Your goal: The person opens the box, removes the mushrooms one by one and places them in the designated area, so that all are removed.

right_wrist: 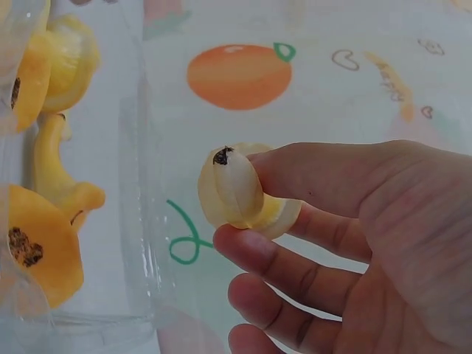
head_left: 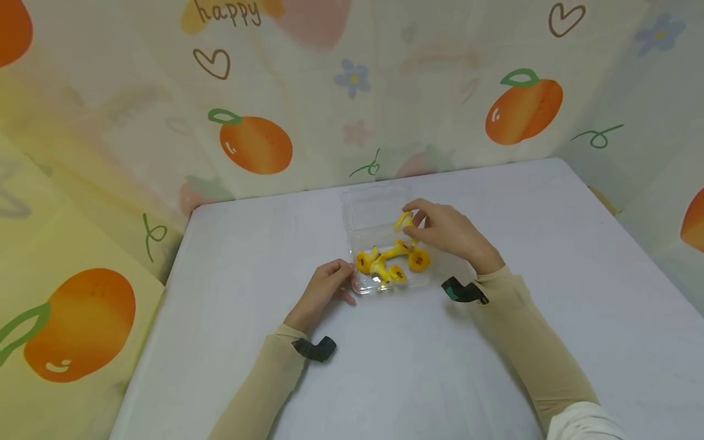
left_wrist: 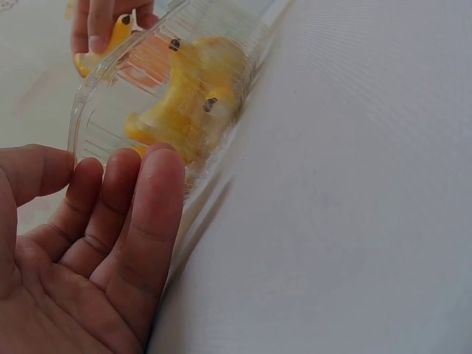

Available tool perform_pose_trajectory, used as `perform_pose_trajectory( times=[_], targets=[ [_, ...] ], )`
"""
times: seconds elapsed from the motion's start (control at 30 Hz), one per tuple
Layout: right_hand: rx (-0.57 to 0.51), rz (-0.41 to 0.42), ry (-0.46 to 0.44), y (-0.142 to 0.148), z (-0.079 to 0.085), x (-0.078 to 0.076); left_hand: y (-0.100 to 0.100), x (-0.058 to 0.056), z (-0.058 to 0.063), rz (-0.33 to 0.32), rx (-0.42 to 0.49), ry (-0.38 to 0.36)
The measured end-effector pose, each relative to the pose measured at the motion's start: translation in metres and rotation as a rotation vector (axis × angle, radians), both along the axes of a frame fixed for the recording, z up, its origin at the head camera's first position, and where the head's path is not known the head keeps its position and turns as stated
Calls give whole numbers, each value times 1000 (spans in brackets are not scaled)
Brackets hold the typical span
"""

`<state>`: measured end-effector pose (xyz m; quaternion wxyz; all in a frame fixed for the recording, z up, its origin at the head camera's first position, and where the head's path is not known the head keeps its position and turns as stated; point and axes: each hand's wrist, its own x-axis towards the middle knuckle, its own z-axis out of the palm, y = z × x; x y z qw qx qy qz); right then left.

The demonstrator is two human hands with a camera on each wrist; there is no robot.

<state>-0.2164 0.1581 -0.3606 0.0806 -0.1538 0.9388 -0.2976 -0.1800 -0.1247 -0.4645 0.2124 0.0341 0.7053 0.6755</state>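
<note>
A clear plastic box (head_left: 360, 291) stands on the white table with its lid (head_left: 374, 208) folded back. My left hand (head_left: 327, 282) pinches the box's near left rim between thumb and fingertips. In the right wrist view, my right hand (right_wrist: 324, 243) pinches a small toy piece like a peeled banana (right_wrist: 240, 188), pale and yellow with a dark tip, held above the box's far right side. Several yellow pieces lie inside, some curved like peeled bananas (head_left: 379, 269). Others are orange rounds with dark middles, like halved papayas (head_left: 419, 260).
The white table (head_left: 264, 256) runs back to a cloth wall (head_left: 308, 73) printed with oranges and hearts. A dark curved band piece (head_left: 315, 349) sits on the left wrist, another dark piece (head_left: 462, 291) on the right one.
</note>
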Motion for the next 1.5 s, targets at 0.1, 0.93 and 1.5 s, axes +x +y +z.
perform_pose_trajectory(
  times=[0.1,0.93,1.5],
  targets=[
    [-7,-9,-6,5,0,0,0,0,0,7,-5,0],
    [-30,-104,-20,25,9,-6,-2,1,1,22,10,-23],
    [-58,-140,-22,42,5,-9,1,-1,-1,4,-14,-14]
  ],
)
